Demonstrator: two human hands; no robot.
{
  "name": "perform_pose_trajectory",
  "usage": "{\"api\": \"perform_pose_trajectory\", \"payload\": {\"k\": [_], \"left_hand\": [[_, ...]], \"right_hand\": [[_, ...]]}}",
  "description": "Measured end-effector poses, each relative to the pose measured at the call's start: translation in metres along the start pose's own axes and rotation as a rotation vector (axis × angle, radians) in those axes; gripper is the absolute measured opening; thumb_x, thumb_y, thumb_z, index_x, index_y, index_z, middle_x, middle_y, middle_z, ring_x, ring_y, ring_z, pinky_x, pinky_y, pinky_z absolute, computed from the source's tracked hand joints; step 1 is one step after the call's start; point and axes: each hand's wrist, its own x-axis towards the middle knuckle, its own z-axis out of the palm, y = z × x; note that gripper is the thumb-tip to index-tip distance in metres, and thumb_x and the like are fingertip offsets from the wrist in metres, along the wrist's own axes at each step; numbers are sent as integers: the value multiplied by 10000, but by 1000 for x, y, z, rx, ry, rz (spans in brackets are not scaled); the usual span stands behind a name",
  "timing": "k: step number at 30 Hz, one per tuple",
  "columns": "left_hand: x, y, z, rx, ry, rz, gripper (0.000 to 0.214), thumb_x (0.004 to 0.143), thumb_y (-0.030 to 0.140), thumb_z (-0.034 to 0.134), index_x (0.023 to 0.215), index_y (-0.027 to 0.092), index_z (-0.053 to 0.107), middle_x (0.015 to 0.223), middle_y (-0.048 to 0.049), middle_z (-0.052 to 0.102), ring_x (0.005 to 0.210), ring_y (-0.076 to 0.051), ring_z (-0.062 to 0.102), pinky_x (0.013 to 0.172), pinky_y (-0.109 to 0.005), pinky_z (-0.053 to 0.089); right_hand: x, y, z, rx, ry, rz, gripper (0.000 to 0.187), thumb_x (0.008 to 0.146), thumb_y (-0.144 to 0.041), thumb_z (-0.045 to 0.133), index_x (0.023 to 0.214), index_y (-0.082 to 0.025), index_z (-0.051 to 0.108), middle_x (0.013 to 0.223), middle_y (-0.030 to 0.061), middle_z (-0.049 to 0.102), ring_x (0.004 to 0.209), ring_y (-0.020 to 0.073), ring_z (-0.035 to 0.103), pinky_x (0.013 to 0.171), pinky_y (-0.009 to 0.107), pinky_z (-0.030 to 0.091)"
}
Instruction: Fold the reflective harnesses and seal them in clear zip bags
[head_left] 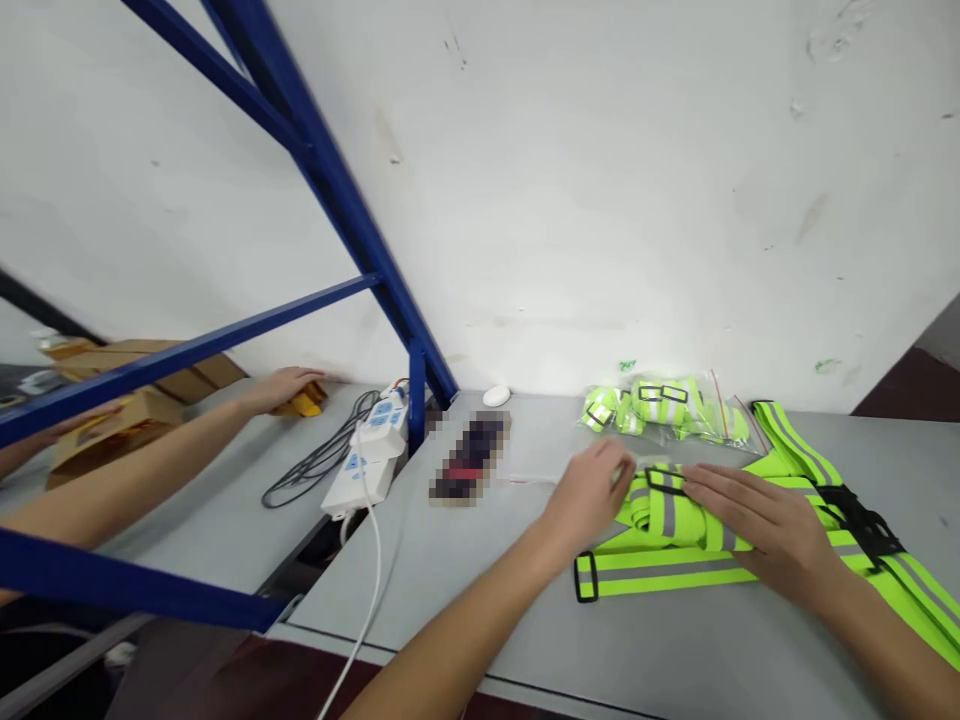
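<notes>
A folded bundle of neon-yellow reflective straps, with grey stripes and a black buckle on top, lies in front of me on the grey table. My right hand is laid over its right side, holding it with fingers stretched together. At the bundle's left end my left hand is closed, fingers curled in. A clear plastic bag with a thin red line sticks out beside it and seems to be in its grip; most of this bag is hidden. More loose reflective straps spread beneath and to the right, with a black clip.
Bagged reflective straps lie by the wall. Left of them are a white oval object and a pixelated phone-like object. Power strips with cables stand beside a blue metal frame. Beyond it, another person's arm reaches over cardboard boxes.
</notes>
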Motion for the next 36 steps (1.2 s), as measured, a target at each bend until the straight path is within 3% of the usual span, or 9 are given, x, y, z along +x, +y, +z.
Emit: {"api": "perform_pose_trajectory", "payload": {"k": [4, 9, 12, 16, 20, 23, 27, 32, 36], "left_hand": [[-15, -3, 30, -194, -151, -38, 293, 556, 141, 674, 803, 191, 524, 842, -40, 586, 764, -208, 542, 648, -280, 399], [-18, -17, 36, -451, -118, -409, 61, 745, 231, 554, 766, 200, 505, 678, 18, 552, 592, -139, 492, 559, -245, 356], [-12, -12, 31, -503, -14, -509, 165, 801, 349, 556, 752, 203, 497, 642, 48, 502, 529, -109, 427, 536, -235, 340], [-12, 0, 22, -555, 121, -424, 180, 828, 353, 551, 755, 200, 490, 671, 40, 470, 632, -123, 448, 608, -240, 370], [-22, 11, 22, -515, 82, -274, 127, 874, 306, 516, 792, 209, 508, 708, 33, 461, 659, -129, 415, 623, -247, 358], [-28, 15, 28, -486, 57, -229, 127, 895, 280, 493, 791, 209, 513, 719, 26, 465, 652, -129, 402, 617, -253, 349], [-28, 12, 32, -546, 73, -288, 177, 912, 303, 482, 763, 209, 475, 650, 45, 408, 595, -121, 379, 576, -253, 328], [-27, 8, 31, -581, 170, -293, 150, 915, 305, 503, 803, 206, 490, 708, 30, 460, 641, -125, 423, 599, -255, 354], [-29, 12, 30, -608, 203, -190, 151, 927, 294, 499, 806, 204, 501, 739, 16, 474, 643, -120, 431, 587, -252, 362]], "right_hand": [[4, -9, 2, 4, -118, -75, 667, 663, 75, 343, 1207, -198, 615, 1243, 27, 669, 1135, 174, 626, 882, 312, 564], [4, -8, -3, 17, -246, -63, 676, 626, 66, 355, 1192, -183, 629, 1251, 36, 665, 1130, 174, 623, 865, 312, 564], [4, -14, -7, 30, -351, -33, 695, 603, 54, 374, 1201, -199, 622, 1321, 30, 616, 1094, 176, 632, 831, 305, 560], [5, -28, 1, -39, -489, -62, 619, 609, 66, 390, 1114, -203, 626, 1484, 47, 437, 869, 175, 661, 630, 293, 532], [5, -32, 8, -118, -551, -27, 507, 641, 57, 413, 1036, -205, 592, 1541, 98, 337, 752, 171, 627, 548, 291, 467], [6, -30, 7, -160, -544, -2, 490, 659, 48, 425, 1049, -210, 571, 1534, 109, 353, 757, 172, 615, 553, 287, 450], [6, -31, 7, -191, -517, -45, 447, 693, 27, 433, 1054, -202, 565, 1511, 125, 388, 771, 186, 612, 561, 299, 451], [3, -31, 12, -179, -495, -26, 498, 680, 32, 442, 1097, -206, 573, 1350, 102, 573, 793, 183, 630, 580, 279, 455], [-1, -29, 15, -185, -511, 25, 553, 665, 39, 447, 1150, -201, 561, 1410, 127, 507, 786, 187, 640, 554, 280, 449]]}}
